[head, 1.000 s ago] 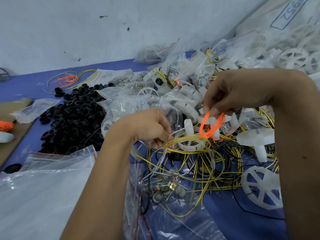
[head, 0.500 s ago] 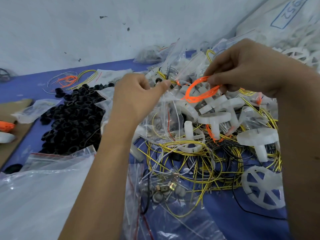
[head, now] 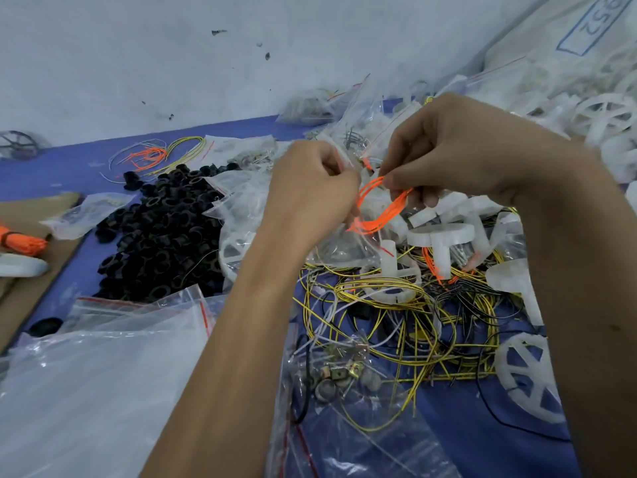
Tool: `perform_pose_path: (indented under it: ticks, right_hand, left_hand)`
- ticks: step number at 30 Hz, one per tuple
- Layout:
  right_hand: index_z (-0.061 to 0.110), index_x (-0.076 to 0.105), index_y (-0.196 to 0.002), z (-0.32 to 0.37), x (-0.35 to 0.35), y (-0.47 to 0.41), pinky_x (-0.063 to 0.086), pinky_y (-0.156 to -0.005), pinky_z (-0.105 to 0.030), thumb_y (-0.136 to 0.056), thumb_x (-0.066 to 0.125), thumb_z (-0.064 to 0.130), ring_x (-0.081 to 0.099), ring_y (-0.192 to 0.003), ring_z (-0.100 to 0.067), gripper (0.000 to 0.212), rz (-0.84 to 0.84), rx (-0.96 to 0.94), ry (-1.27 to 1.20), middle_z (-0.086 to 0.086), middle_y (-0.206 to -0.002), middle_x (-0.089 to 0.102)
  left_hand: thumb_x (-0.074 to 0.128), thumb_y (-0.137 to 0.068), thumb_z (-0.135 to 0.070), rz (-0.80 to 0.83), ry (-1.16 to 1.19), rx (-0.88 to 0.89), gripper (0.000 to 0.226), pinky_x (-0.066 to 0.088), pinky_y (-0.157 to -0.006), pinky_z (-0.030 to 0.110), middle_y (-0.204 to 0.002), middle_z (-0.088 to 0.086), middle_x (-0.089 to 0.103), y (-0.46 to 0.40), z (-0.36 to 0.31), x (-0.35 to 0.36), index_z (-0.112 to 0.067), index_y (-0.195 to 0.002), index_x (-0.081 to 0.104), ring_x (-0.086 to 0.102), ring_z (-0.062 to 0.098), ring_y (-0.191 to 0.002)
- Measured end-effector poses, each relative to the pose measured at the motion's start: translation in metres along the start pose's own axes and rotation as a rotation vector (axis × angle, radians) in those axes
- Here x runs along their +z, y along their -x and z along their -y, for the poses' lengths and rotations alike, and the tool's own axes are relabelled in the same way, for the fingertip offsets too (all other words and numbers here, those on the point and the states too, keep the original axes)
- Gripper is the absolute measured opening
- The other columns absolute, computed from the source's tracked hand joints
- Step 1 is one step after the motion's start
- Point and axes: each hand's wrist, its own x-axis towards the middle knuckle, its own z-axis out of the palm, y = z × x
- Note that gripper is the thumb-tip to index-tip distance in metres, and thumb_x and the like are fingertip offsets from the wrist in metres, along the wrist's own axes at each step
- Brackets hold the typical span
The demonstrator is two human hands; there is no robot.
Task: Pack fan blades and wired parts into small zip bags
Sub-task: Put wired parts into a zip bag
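Above the wire pile [head: 396,326], both hands [head: 310,191] [head: 458,150] pinch orange wires [head: 379,208].

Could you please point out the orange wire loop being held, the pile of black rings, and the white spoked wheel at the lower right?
orange wire loop [head: 382,215]: head view, lower strands of the loop.
pile of black rings [head: 162,232]: head view, middle of the heap.
white spoked wheel [head: 527,377]: head view, hub.

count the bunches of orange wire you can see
4 clear: one held between both hands, one loose at the back left, one bundled at the left edge, strands in the wire pile. More may be hidden.
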Motion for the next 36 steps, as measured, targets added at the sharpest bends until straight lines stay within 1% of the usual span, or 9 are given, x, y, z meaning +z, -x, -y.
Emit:
perform_pose_path:
  ticks: [8,14,17,19,21,24,28,31,36]
  right_hand:
    - [0.009,0.075,-0.078,-0.007,0.003,-0.006,0.063,-0.062,-0.040,-0.082,0.076,0.002,0.073,-0.055,-0.022,0.009,-0.302,0.057,-0.034,-0.009,-0.063,0.073]
    - [0.009,0.073,-0.073,-0.014,-0.002,-0.007,0.063,-0.072,-0.055,-0.078,0.073,-0.001,0.072,-0.053,-0.022,0.011,-0.368,0.106,0.020,-0.010,-0.058,0.071]
    - [0.008,0.074,-0.074,-0.014,-0.005,-0.005,0.063,-0.061,-0.041,-0.080,0.074,-0.004,0.071,-0.053,-0.021,0.014,-0.292,0.111,0.014,-0.012,-0.059,0.071]
    - [0.007,0.076,-0.077,-0.012,-0.007,-0.002,0.056,-0.050,-0.023,-0.083,0.075,-0.004,0.069,-0.051,-0.016,0.012,-0.179,0.088,-0.017,-0.013,-0.061,0.072]
    - [0.007,0.077,-0.081,-0.009,-0.007,0.001,0.051,-0.048,-0.015,-0.084,0.075,-0.001,0.067,-0.051,-0.014,0.009,-0.037,0.090,-0.025,-0.014,-0.065,0.073]
    - [0.007,0.075,-0.079,-0.007,0.002,-0.001,0.053,-0.051,-0.017,-0.086,0.072,-0.001,0.070,-0.057,-0.019,0.011,0.026,0.091,-0.083,-0.015,-0.069,0.074]
    - [0.001,0.069,-0.078,-0.003,0.022,-0.012,0.058,-0.053,-0.022,-0.086,0.068,-0.006,0.072,-0.056,-0.020,0.011,-0.136,0.080,-0.206,-0.009,-0.062,0.073]
    - [-0.002,0.069,-0.079,-0.001,0.035,-0.017,0.062,-0.060,-0.029,-0.083,0.076,-0.002,0.075,-0.062,-0.024,0.009,-0.151,0.078,-0.286,-0.011,-0.066,0.074]
    - [0.008,0.076,-0.078,0.001,0.046,-0.018,0.054,-0.051,-0.022,-0.082,0.079,0.003,0.067,-0.054,-0.014,0.007,-0.095,0.044,-0.107,-0.015,-0.072,0.074]
  left_hand:
    - [0.073,-0.079,-0.008,-0.338,-0.005,0.239,0.011,0.053,-0.063,0.036,-0.057,-0.003,0.062,0.009,-0.005,0.033,-0.011,-0.069,0.068,0.059,0.014,-0.058]
    - [0.070,-0.084,-0.009,-0.355,-0.031,0.266,0.016,0.052,-0.066,0.041,-0.062,-0.001,0.062,0.013,0.001,0.048,-0.010,-0.069,0.067,0.060,0.022,-0.063]
    - [0.071,-0.085,-0.011,-0.352,-0.030,0.260,0.017,0.051,-0.067,0.040,-0.061,-0.003,0.061,0.013,0.003,0.048,-0.012,-0.069,0.067,0.059,0.019,-0.062]
    - [0.071,-0.087,-0.013,-0.358,-0.014,0.262,0.019,0.052,-0.066,0.039,-0.060,-0.005,0.060,0.013,0.003,0.047,-0.012,-0.069,0.066,0.058,0.017,-0.061]
    - [0.071,-0.088,-0.013,-0.381,-0.010,0.281,0.020,0.052,-0.065,0.039,-0.060,-0.005,0.059,0.013,0.003,0.048,-0.012,-0.069,0.064,0.059,0.017,-0.061]
    - [0.070,-0.088,-0.011,-0.387,0.017,0.308,0.017,0.052,-0.064,0.041,-0.062,-0.003,0.061,0.012,0.001,0.047,-0.011,-0.071,0.065,0.059,0.019,-0.063]
    - [0.071,-0.087,-0.008,-0.343,0.150,0.260,0.018,0.052,-0.060,0.032,-0.061,-0.005,0.064,0.008,-0.002,0.036,-0.012,-0.070,0.068,0.060,0.011,-0.058]
    - [0.070,-0.086,-0.006,-0.316,0.328,0.179,0.020,0.045,-0.055,0.028,-0.056,-0.004,0.060,-0.001,-0.002,0.018,-0.015,-0.068,0.067,0.054,0.013,-0.051]
    - [0.065,-0.092,0.004,-0.242,0.644,0.090,0.022,0.033,-0.040,0.020,-0.052,0.000,0.051,-0.007,0.004,-0.015,-0.006,-0.072,0.063,0.043,0.009,-0.041]
